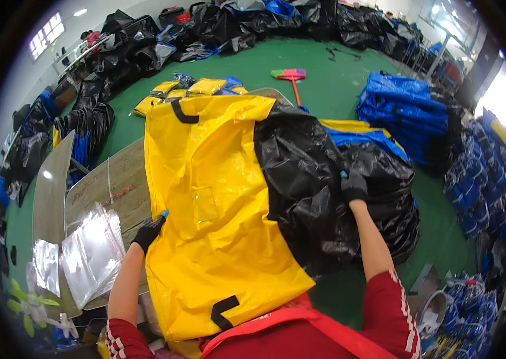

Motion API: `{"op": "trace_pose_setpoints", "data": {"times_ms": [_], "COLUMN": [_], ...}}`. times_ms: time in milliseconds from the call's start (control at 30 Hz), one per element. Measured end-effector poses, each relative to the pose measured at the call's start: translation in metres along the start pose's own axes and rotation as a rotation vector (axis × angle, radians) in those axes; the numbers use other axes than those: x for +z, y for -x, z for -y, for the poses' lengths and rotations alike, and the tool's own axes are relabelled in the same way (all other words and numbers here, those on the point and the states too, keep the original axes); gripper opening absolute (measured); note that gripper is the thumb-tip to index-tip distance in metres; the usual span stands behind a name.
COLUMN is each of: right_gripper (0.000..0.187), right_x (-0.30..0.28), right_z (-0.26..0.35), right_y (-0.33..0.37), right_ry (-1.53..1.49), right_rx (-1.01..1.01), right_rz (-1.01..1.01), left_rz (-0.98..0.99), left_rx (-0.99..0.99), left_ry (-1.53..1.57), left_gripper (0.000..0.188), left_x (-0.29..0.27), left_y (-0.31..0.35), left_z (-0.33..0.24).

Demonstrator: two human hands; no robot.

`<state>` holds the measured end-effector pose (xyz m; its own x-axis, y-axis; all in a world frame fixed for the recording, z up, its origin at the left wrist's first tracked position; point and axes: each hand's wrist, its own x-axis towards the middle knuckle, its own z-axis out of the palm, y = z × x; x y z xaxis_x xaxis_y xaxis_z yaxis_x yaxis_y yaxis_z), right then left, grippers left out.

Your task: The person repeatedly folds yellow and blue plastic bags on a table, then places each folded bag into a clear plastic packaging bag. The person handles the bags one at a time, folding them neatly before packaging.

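Note:
A large yellow and black coated-fabric bag lies spread in front of me, its yellow part on the left and its crumpled black part on the right. Two black straps show on the yellow part, with a small clear pocket between them. My left hand, in a dark glove with teal fingertips, pinches the yellow left edge, thumb on top. At the black end, my right hand, gloved alike, closes on the fabric; its fingers are partly hidden. Beside it bulges a pile of black, blue and yellow bags.
Clear plastic sleeves lie on the wooden table at left. Packed yellow bundles sit beyond it. A broom rests on the green floor. Blue stacks stand at right; a small fan is at lower left.

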<state>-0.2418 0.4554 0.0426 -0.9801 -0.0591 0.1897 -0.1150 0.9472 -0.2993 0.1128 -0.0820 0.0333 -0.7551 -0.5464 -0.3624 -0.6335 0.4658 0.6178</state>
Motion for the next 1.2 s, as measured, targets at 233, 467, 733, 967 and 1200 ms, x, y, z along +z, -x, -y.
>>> {"op": "trace_pose_setpoints", "data": {"times_ms": [233, 467, 733, 967, 1200], "right_gripper": [0.026, 0.034, 0.071, 0.037, 0.03], "right_x": [-0.04, -0.068, 0.014, -0.005, -0.125], "right_z": [-0.018, 0.079, 0.152, 0.129, 0.084], "right_y": [-0.03, -0.046, -0.032, -0.05, -0.146], "right_ry": [-0.874, 0.235, 0.282, -0.293, -0.105], "right_rx": [-0.199, -0.367, -0.132, -0.567, -0.19], "right_rz": [0.088, 0.158, 0.511, 0.679, 0.702], "left_rz": [-0.477, -0.606, -0.165, -0.191, -0.121], "left_rx": [0.226, 0.04, 0.664, 0.708, 0.753], "left_ry": [-0.411, -0.674, -0.668, -0.649, -0.546], "left_gripper": [0.049, 0.077, 0.076, 0.083, 0.074], "left_x": [-0.074, -0.084, 0.069, 0.075, 0.069], "left_y": [0.003, 0.032, 0.024, 0.028, 0.032], "left_z": [0.123, 0.07, -0.074, -0.081, -0.083]}}
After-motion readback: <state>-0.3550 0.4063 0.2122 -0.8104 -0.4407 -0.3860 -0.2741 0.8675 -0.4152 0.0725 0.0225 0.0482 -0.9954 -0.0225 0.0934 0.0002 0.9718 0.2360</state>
